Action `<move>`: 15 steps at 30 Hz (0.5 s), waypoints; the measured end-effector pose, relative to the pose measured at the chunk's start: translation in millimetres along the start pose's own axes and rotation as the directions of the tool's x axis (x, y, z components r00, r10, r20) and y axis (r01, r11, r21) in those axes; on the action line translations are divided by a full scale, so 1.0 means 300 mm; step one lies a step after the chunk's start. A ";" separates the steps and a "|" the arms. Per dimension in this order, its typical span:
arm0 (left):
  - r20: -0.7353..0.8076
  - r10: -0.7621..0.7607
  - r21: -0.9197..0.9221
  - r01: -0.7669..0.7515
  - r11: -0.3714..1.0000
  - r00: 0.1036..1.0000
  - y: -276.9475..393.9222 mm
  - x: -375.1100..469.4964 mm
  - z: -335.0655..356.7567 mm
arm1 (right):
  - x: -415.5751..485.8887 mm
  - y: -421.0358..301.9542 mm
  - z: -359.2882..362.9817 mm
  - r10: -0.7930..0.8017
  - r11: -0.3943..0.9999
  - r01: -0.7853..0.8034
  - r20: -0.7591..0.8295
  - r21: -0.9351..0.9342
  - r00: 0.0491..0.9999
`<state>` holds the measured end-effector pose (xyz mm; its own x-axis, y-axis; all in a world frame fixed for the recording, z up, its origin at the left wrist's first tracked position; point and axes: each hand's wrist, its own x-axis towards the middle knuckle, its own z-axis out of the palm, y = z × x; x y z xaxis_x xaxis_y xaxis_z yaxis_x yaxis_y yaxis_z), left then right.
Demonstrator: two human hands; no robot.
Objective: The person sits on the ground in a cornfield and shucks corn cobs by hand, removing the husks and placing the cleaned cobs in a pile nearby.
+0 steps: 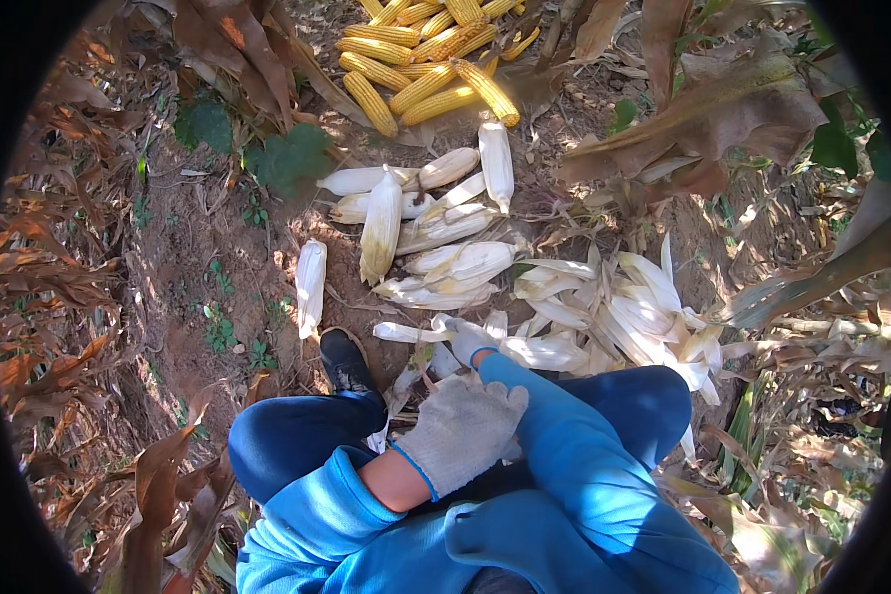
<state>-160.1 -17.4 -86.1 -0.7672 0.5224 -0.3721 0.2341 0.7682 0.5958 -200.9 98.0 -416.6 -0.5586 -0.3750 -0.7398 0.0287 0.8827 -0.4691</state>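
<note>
My left hand (464,423), in a pale knit work glove with blue trim, is over my lap with its back up and fingers curled to the right. Whatever lies under its palm is hidden. Just beyond it my right hand (469,341), also gloved, reaches forward and left. Its fingertips meet a strip of dry corn husk (410,333); whether they grip it is unclear. A heap of loose husks (646,319) spreads to the right of that hand. Ahead lie several ears of corn in pale husks (457,267), and one husked ear (311,288) lies apart on the left.
Bare yellow corn cobs (423,67) are piled at the far side. Dry corn leaves hang in from the right (698,111) and crowd the left (52,297). My black shoe (347,361) rests on the brown soil (182,275), beside small green weeds (219,327).
</note>
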 end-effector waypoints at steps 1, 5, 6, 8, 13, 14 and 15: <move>0.014 -0.009 -0.007 0.009 1.000 1.000 -0.001 -0.001 0.003 | -0.022 -0.026 -0.003 0.005 0.995 -0.001 -0.040 0.095 0.999; 0.045 -0.036 0.004 0.036 0.999 0.998 -0.002 -0.009 0.007 | -0.008 -0.097 -0.089 -0.072 0.917 0.072 -0.014 0.393 0.997; 0.045 -0.031 0.002 0.031 1.000 0.998 -0.001 -0.013 0.006 | 0.024 -0.107 -0.116 -0.081 0.959 0.099 -0.076 0.265 0.994; 0.039 -0.026 -0.002 0.026 1.000 0.999 0.001 -0.024 0.001 | 0.057 -0.097 -0.140 -0.058 0.906 0.059 -0.015 0.420 0.998; 0.003 0.024 0.051 -0.024 0.998 1.000 0.010 -0.049 -0.014 | 0.087 -0.039 -0.119 0.117 0.977 -0.027 -0.426 0.212 0.897; 0.000 0.033 0.061 -0.033 0.998 0.999 0.009 -0.052 -0.018 | 0.085 -0.028 -0.114 0.200 0.959 -0.062 -0.507 0.275 0.838; -0.024 0.032 0.062 -0.030 0.998 0.999 0.008 -0.055 -0.022 | 0.089 -0.014 -0.125 0.238 0.950 -0.088 -0.511 0.299 0.826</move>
<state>-150.9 -26.6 -73.8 -0.7736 0.5375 -0.3355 0.2938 0.7734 0.5617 -247.0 95.0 -416.3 -0.8784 0.0450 -0.4758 0.3246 0.7869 -0.5249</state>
